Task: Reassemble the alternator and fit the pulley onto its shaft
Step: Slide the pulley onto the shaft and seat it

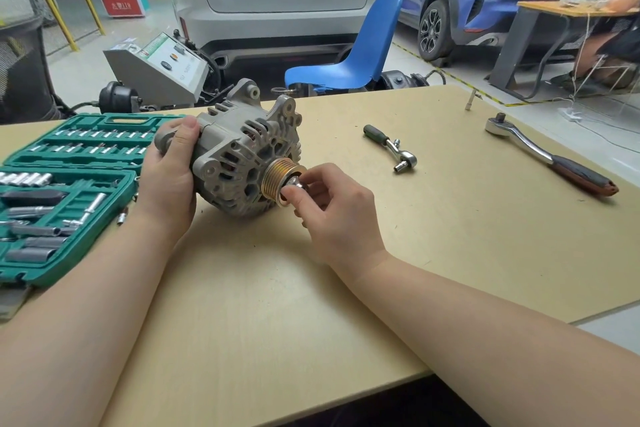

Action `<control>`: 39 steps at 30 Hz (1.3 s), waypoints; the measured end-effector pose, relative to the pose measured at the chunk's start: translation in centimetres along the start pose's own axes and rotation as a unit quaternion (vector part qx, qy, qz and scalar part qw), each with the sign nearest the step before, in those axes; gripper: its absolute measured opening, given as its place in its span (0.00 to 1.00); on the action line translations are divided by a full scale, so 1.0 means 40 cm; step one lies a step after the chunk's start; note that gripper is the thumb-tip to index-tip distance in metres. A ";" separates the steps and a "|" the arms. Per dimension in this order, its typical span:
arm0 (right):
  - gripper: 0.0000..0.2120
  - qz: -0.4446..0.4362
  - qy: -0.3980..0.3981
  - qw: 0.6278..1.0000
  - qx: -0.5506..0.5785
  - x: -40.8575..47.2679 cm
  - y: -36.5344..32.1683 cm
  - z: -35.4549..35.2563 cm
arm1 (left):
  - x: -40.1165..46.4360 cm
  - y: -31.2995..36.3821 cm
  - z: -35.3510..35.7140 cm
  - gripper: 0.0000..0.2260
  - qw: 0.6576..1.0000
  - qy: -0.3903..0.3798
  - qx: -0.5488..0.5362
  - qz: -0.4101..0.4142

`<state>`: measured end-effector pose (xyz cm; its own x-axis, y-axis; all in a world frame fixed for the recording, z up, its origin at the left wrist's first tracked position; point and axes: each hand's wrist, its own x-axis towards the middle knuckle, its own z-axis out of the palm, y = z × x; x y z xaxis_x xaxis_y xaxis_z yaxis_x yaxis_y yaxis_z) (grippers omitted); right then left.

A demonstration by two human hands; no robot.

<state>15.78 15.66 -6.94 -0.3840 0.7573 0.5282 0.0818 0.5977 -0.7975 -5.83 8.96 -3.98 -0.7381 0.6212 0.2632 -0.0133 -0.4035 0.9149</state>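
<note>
**Pulley on the shaft, nut at my fingertips**

The alternator (239, 152) lies on its side on the tan table (415, 218), just left of centre, its brass-coloured ribbed pulley (281, 177) seated on the shaft and facing toward 4 o'clock. My left hand (169, 177) wraps around the rear end of the housing, thumb over the top, gripping it. My right hand (329, 208) pinches a shiny metal nut (294, 185) between thumb and forefinger at the pulley's face, the other fingers loosely curled. At 9 o'clock the green socket set case (69, 191) sits open. At 2 o'clock lie a small green-handled ratchet (389, 146) and, farther right, a large ratchet wrench (550, 158), well apart from the alternator.
</note>
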 end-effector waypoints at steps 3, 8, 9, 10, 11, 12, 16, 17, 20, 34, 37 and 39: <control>0.09 -0.022 -0.009 0.999 -0.046 -0.006 -0.003 -0.003 | 0.001 -0.001 -0.002 0.18 1.000 0.001 -0.004 -0.003; 0.10 -0.021 -0.042 0.997 -0.069 -0.011 0.002 -0.012 | -0.001 0.003 -0.004 0.14 1.000 -0.005 -0.005 -0.010; 0.10 -0.015 -0.041 0.997 -0.070 -0.010 0.004 -0.013 | -0.002 0.003 -0.003 0.12 1.000 -0.005 -0.005 -0.009; 0.09 -0.009 -0.039 0.997 -0.069 -0.009 0.004 -0.013 | -0.002 0.004 -0.003 0.11 1.000 -0.006 -0.002 -0.006; 0.09 -0.005 -0.037 0.997 -0.066 -0.009 0.004 -0.014 | -0.003 0.004 0.000 0.10 1.000 -0.005 0.001 -0.002; 0.08 0.002 -0.036 0.998 -0.060 -0.009 0.004 -0.014 | -0.003 0.005 0.001 0.10 1.000 -0.003 0.002 0.001; 0.12 0.075 -0.059 0.995 -0.025 -0.004 0.001 -0.016 | -0.002 0.003 0.000 0.10 1.000 -0.003 -0.003 -0.001; 0.14 0.089 -0.069 0.993 -0.022 -0.002 0.000 -0.016 | -0.003 0.002 0.000 0.11 1.000 -0.002 -0.002 -0.001; 0.18 0.100 -0.084 0.991 -0.029 -0.001 -0.001 -0.016 | -0.003 0.000 -0.002 0.16 1.000 0.005 -0.013 -0.009; 0.11 0.069 -0.079 0.991 -0.088 -0.006 0.007 -0.016 | 0.006 -0.003 -0.006 0.12 1.000 0.011 -0.022 -0.018; 0.22 0.090 -0.096 0.987 -0.089 -0.003 0.002 -0.013 | 0.006 -0.004 -0.005 0.12 0.999 0.010 -0.029 -0.016; 0.28 0.098 -0.104 0.984 -0.107 0.000 0.000 -0.013 | 0.007 -0.005 -0.005 0.15 0.999 0.010 -0.032 -0.017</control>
<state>16.25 15.79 -6.78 -0.5188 0.8071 0.2816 0.3562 0.5036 -0.7871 -6.17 9.07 -4.17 -0.7500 0.6218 0.2255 -0.0815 -0.4252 0.9014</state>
